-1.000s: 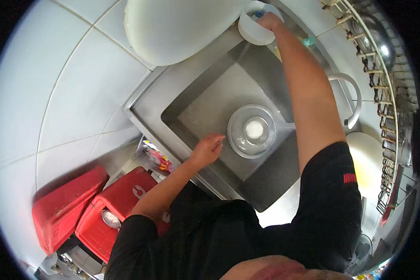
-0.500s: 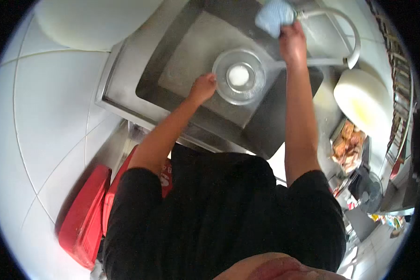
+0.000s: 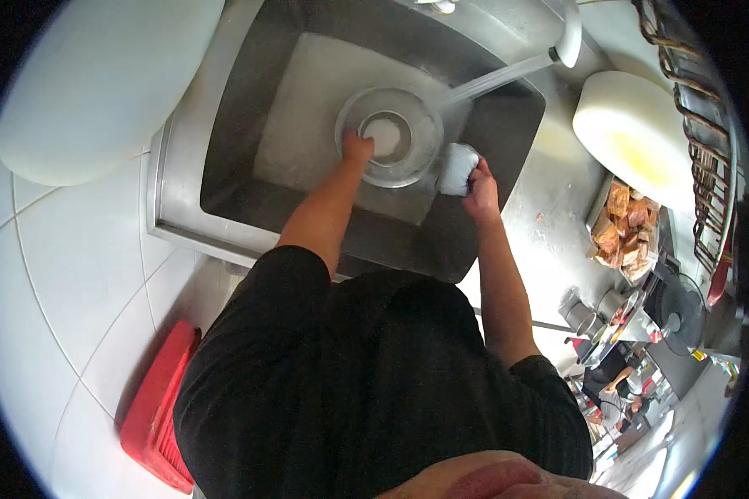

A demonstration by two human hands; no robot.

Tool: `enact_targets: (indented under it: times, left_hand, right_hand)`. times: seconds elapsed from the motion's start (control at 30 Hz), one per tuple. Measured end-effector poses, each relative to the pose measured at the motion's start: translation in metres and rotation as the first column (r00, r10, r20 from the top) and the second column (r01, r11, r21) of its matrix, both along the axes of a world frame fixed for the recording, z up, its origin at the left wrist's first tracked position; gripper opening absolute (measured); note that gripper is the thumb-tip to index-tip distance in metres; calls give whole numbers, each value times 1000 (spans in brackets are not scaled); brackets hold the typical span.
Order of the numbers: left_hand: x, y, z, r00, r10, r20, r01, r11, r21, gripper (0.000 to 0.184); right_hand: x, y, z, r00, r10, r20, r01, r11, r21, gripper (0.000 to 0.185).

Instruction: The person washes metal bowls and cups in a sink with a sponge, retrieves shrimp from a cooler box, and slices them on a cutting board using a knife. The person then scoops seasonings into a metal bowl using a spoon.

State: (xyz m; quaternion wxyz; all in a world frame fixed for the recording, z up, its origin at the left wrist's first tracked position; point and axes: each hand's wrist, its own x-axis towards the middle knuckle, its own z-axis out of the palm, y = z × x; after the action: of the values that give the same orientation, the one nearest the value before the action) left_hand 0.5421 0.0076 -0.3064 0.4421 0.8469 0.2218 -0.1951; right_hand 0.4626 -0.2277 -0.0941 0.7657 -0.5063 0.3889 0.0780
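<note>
A steel sink (image 3: 295, 116) at upper centre holds a wide bowl (image 3: 427, 148) with a smaller bowl (image 3: 405, 148) inside, the left hand (image 3: 358, 149) at their left side, grip unclear, while the right hand (image 3: 482, 195), farther right, clamps a pale-blue pad (image 3: 457, 169).

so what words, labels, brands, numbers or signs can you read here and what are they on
None can be read.
Sponge in the right hand: no lettering I can make out.
Black shirt: none visible.
Far right background: too small and blurred.
</note>
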Motion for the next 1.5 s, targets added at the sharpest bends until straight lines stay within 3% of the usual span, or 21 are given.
enact_targets:
  times: [0.1, 0.2, 0.33, 0.37, 0.47, 0.5, 0.57, 0.67, 0.77, 0.83, 0.87, 0.9, 0.93, 0.97, 1.0, 1.07, 1.13, 1.23, 1.33, 1.37, 1.5]
  left_hand:
    - [13, -17, 4, 976, -210, -53, 211, 977, 22, 36]
    - [19, -42, 27, 956, -284, 70, 284, 959, 0, 23]
    - [28, -71, 49, 951, -270, 151, 266, 963, 43, 19]
    - [32, -77, 52, 954, -263, 143, 260, 965, 34, 18]
    - [39, -89, 92, 966, -231, 115, 236, 971, -29, 17]
    - [40, -93, 107, 969, -223, 106, 230, 972, -56, 17]
    - [44, -98, 122, 983, -151, 108, 167, 973, -159, 16]
    - [47, -105, 124, 987, -85, 135, 120, 955, -272, 16]
    - [49, -92, 80, 973, -135, 188, 193, 921, -338, 16]
    - [47, -103, 138, 952, -294, 86, 305, 933, -193, 10]
    - [48, -105, 142, 962, -250, 110, 271, 920, -282, 8]
    - [50, -106, 146, 971, -204, 128, 238, 898, -370, 10]
    - [48, -104, 154, 983, -103, 151, 169, 828, -534, 8]
    - [48, -105, 177, 989, -111, 96, 144, 859, -492, 8]
    - [47, -105, 197, 994, -103, 42, 111, 892, -437, 9]
    - [47, -100, 187, 940, -293, 175, 337, 878, -339, 9]
    - [44, -102, 183, 962, -212, 175, 271, 839, -472, 11]
    - [52, -95, 181, 972, -193, 133, 234, 841, -487, 10]
    - [43, -98, 188, 971, -190, 145, 237, 842, -485, 9]
    - [39, -98, 191, 970, -181, 161, 238, 836, -494, 9]
    - [42, -98, 191, 968, -188, 167, 243, 867, -434, 9]
  right_hand:
    - [23, -5, -8, 999, -39, 26, 36, 991, 131, 45]
    - [45, -11, -17, 999, -11, -41, 16, 992, 126, 47]
    - [76, -8, -27, 975, 211, -67, -217, 968, -122, 55]
    - [85, -5, -18, 970, 237, -59, -241, 968, -66, 63]
    - [105, -9, -59, 980, 197, -20, -197, 980, -14, 61]
    - [112, -9, -71, 948, 318, -27, -315, 916, -247, 61]
    - [119, -9, -86, 857, 495, -143, -458, 605, -651, 61]
    - [103, 9, -77, 784, 612, -105, -158, 33, -987, 59]
    - [100, -2, -59, 758, 623, -195, -374, 170, -912, 57]
    - [105, -2, -93, 899, 432, 70, -20, 199, -980, 47]
    - [108, 8, -110, 924, 353, 147, 67, 228, -971, 49]
    - [118, 13, -89, 927, 330, -180, -334, 502, -798, 43]
    - [117, 9, -94, 835, 542, -94, -323, 344, -882, 39]
    - [113, 4, -73, 762, 647, -9, -345, 394, -852, 38]
    - [111, -7, -79, 764, 645, -11, -330, 377, -865, 38]
    - [115, -18, -84, 832, 555, -9, -288, 419, -861, 38]
    - [113, -7, -71, 933, 359, -26, -224, 523, -822, 38]
    - [106, 0, -64, 732, 681, 31, -336, 401, -852, 34]
    - [110, -6, -68, 865, 491, -102, -347, 438, -829, 34]
    - [112, -2, -82, 937, 293, 189, 5, 533, -846, 34]
    - [106, 11, -57, 707, 706, -43, -441, 393, -807, 33]
